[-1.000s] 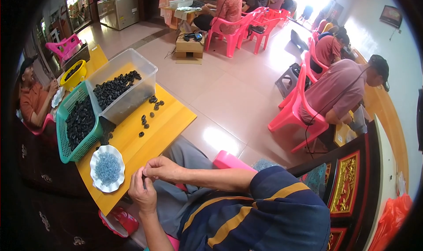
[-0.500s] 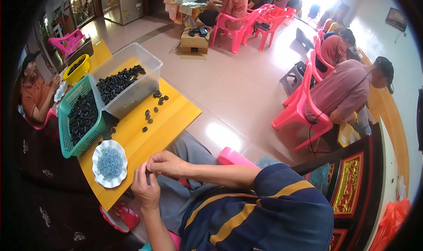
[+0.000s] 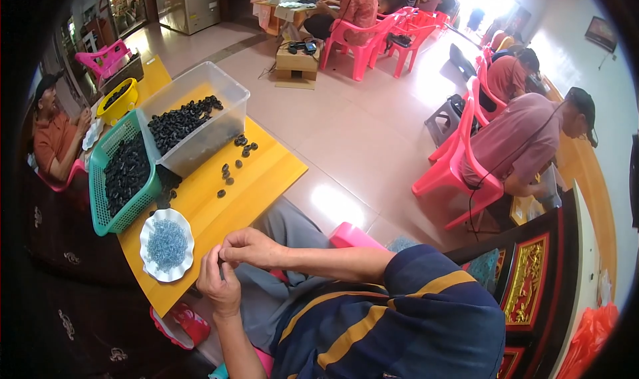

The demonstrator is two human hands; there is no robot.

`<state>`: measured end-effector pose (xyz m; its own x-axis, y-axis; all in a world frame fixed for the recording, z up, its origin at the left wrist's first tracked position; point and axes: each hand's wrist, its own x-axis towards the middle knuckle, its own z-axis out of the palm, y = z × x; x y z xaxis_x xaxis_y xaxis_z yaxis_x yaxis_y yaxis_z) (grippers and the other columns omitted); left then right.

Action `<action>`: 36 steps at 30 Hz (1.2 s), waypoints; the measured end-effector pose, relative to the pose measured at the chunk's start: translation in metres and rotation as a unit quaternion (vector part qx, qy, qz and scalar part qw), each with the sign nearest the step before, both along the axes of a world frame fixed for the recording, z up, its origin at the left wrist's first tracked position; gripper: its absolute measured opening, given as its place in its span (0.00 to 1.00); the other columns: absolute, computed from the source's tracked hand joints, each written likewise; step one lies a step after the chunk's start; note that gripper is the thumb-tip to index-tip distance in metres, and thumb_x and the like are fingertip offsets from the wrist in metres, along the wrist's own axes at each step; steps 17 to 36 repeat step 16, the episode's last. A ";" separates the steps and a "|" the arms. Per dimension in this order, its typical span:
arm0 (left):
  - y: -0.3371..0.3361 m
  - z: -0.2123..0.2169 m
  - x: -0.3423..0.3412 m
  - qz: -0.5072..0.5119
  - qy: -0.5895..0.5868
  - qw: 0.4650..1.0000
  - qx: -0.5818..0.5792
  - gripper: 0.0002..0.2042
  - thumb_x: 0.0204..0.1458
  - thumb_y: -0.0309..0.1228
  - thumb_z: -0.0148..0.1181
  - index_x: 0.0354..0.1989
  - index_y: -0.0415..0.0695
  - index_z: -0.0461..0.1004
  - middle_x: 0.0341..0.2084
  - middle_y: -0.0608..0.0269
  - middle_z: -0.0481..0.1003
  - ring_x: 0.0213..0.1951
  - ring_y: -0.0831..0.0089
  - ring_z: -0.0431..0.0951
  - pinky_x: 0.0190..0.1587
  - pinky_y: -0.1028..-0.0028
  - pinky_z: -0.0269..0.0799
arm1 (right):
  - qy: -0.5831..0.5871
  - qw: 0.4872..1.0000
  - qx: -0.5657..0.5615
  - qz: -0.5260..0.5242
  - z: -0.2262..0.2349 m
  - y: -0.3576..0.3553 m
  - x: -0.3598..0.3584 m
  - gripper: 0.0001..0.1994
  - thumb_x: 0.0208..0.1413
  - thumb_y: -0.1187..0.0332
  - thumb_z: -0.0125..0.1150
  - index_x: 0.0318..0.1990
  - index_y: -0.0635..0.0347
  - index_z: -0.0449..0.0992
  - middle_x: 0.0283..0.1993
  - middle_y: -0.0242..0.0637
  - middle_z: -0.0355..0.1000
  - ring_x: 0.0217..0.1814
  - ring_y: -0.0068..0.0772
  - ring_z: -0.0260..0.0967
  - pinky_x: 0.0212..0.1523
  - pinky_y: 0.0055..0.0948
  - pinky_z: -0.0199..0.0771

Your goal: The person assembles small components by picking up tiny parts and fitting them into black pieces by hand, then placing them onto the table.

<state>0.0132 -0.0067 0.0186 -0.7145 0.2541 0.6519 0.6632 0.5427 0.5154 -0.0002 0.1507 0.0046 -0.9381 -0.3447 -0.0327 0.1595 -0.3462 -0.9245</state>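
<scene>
My left hand (image 3: 219, 283) and my right hand (image 3: 254, 248) meet above my lap, just off the table's near edge. Both are closed, fingertips pinched together; whatever sits between them is too small or hidden to make out. Beside my left hand, a white scalloped dish (image 3: 187, 262) holds a heap of small clear-blue pieces (image 3: 167, 243). Farther back, a green basket (image 3: 97, 206) is filled with small black parts (image 3: 126, 172). A clear plastic bin (image 3: 213, 134) next to it holds more black ring-shaped parts (image 3: 183, 122). Several loose black rings (image 3: 227, 174) lie on the yellow table.
The yellow table (image 3: 266, 179) ends in a corner to my right. A yellow bowl (image 3: 128, 106) stands at its far end, near a seated person (image 3: 56, 132). Pink chairs (image 3: 459, 172) with seated people are on the right. A carved dark panel (image 3: 529, 279) is behind my shoulder.
My hands stay pinched together in nearly the same place. The table and its containers appear shifted very slightly in the view. The seated person on the right has moved an arm.
</scene>
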 end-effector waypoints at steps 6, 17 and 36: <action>0.003 0.005 0.000 -0.003 0.001 1.000 -0.015 0.14 0.53 0.21 0.60 0.49 0.34 0.74 0.39 0.45 0.77 0.40 0.46 0.79 0.42 0.60 0.76 | 0.012 0.999 0.047 -0.013 -0.002 0.002 -0.002 0.10 0.63 0.66 0.60 0.37 0.66 0.77 0.32 0.29 0.75 0.35 0.18 0.70 0.39 0.23 0.74; -0.002 -0.006 -0.003 0.017 -0.014 1.000 -0.015 0.15 0.54 0.24 0.59 0.50 0.34 0.74 0.40 0.44 0.77 0.42 0.47 0.79 0.44 0.60 0.76 | 0.026 0.996 0.076 -0.029 0.004 -0.002 -0.001 0.10 0.62 0.66 0.61 0.35 0.65 0.78 0.30 0.31 0.76 0.35 0.18 0.72 0.39 0.22 0.74; -0.002 -0.006 -0.003 0.017 -0.014 1.000 -0.015 0.15 0.54 0.24 0.59 0.50 0.34 0.74 0.40 0.44 0.77 0.42 0.47 0.79 0.44 0.60 0.76 | 0.026 0.996 0.076 -0.029 0.004 -0.002 -0.001 0.10 0.62 0.66 0.61 0.35 0.65 0.78 0.30 0.31 0.76 0.35 0.18 0.72 0.39 0.22 0.74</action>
